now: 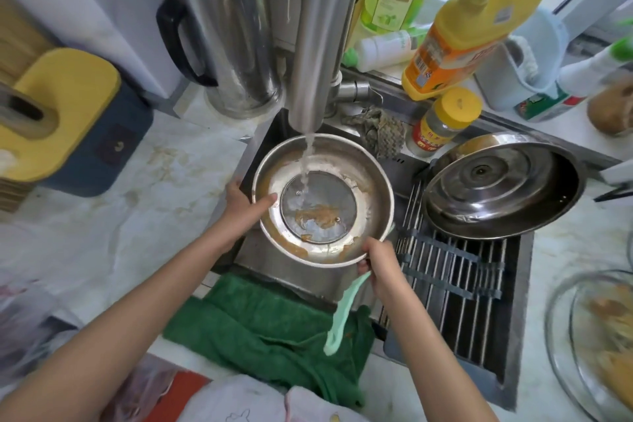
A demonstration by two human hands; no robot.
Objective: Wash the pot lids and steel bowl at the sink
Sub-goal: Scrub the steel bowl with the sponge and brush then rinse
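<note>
We held the bowl (373, 195) under the tap (308, 79) to soak it: left hand (239, 199) gripping its rim, right hand (380, 260) clutching rim and cloth (346, 312).

I'm looking down into a home kitchen: a steel sink (284, 274) set in a stained, pale counter (137, 233), the tap (308, 55) running into a food-smeared steel bowl (373, 188), a drying rack (455, 284) across the basin, a dish-soap bottle (459, 34) and seasoning jar (442, 123) behind, and a steel jug (233, 38) beside them.
</note>
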